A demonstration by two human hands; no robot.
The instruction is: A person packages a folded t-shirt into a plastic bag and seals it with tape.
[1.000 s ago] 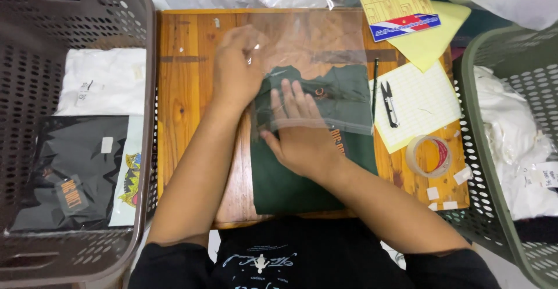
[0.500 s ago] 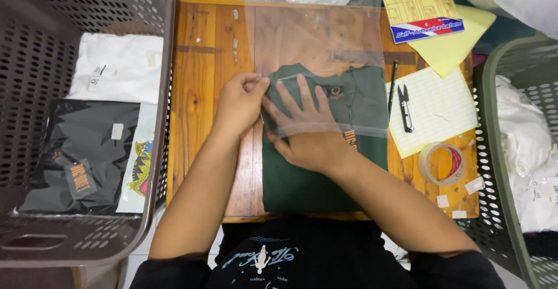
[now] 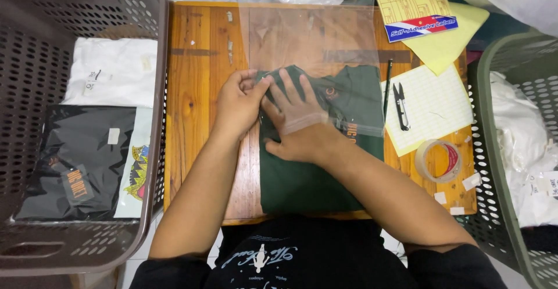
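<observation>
A: Right, status: your left hand [image 3: 237, 104] is pinched shut on the bag [image 3: 314, 62] edge, at its open mouth by the shirt's top corner. Your right hand [image 3: 296, 117] lies flat, fingers spread, not gripping, pressing on the shirt [image 3: 302, 178] at the mouth. I can't tell if it sits over the film or under it.

B: Where's the shirt relative to the bag?

A: Dark green, folded, mid-desk [image 3: 192, 91]. The top part is under the clear film; the bottom part lies bare toward you. The bag runs to the far edge of the desk.

B: How should I handle this step?

A: My read: keep the left pinch lifting only the upper layer, so the mouth stays open. Keep the right palm flat so the fold doesn't bunch. Move the fold in square to the bag sides; if a corner catches the film, it'll likely crumple. Go slow at the corners.

B: Anything in the way?

A: Snips [image 3: 401, 106] and a pen [image 3: 387, 85] lie just right of the bag, on or beside the lined pad [image 3: 436, 106]. The tape roll [image 3: 437, 161] is near the right corner, with small cut tape bits beside it. Yellow sheets [image 3: 447, 39] lie at top right. Watch your right forearm near the snips.

B: Baskets?

A: Brown basket [image 3: 157, 62] on the left holds bagged shirts, white and black. Green basket [image 3: 494, 167] on the right holds loose white cloth. Both are off the desk.
</observation>
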